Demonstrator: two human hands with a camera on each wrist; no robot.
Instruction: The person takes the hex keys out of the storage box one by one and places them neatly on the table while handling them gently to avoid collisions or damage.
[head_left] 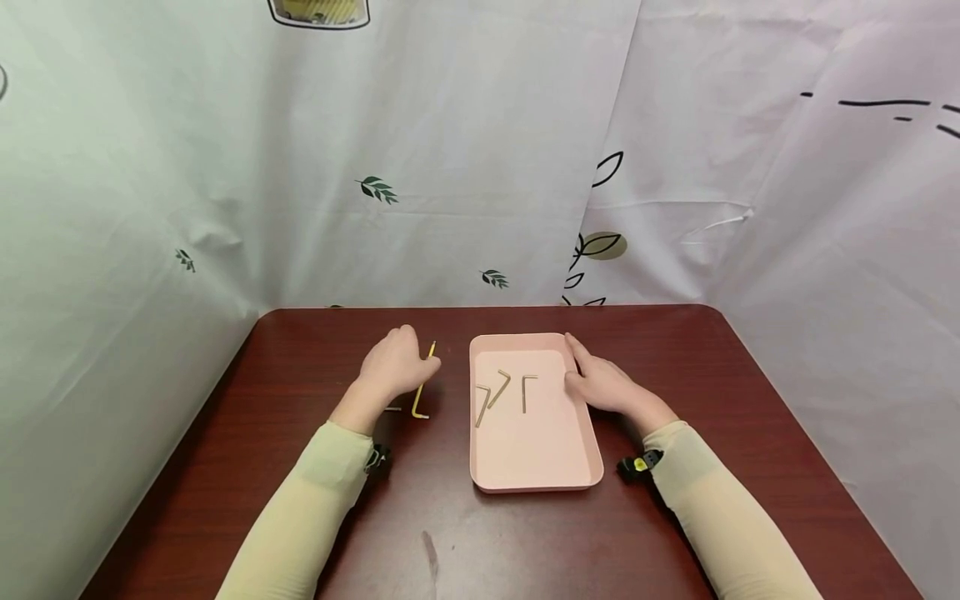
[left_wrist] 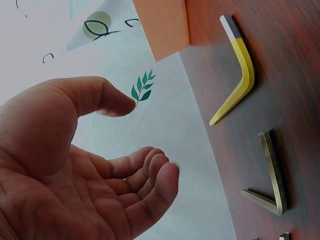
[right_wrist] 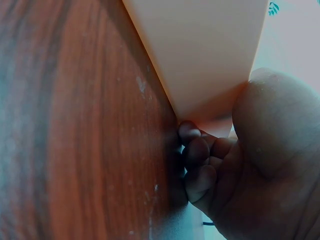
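Right hand point(head_left: 603, 385) on a shallow pink rectangular tray point(head_left: 536, 450) with three thin, L-shaped, bronze-coloured metal hex keys point(head_left: 524, 396) inside.
The tray sits just right of centre in the lower half of the frame, on a dark red-brown wood-grain table point(head_left: 525, 542); its keys lie toward the tray's upper left. The right hand pinches the upper right rim, thumb against fingers. Left of the tray, the left hand point(head_left: 393, 362) hovers, fingers curved and parted from the thumb — below it lie a yellow L-shaped hex key point(left_wrist: 245, 70) with a bare silver tip and a bronze-coloured loose key point(left_wrist: 273, 170). A white sheet point(head_left: 480, 150) printed with green leaves hangs behind.
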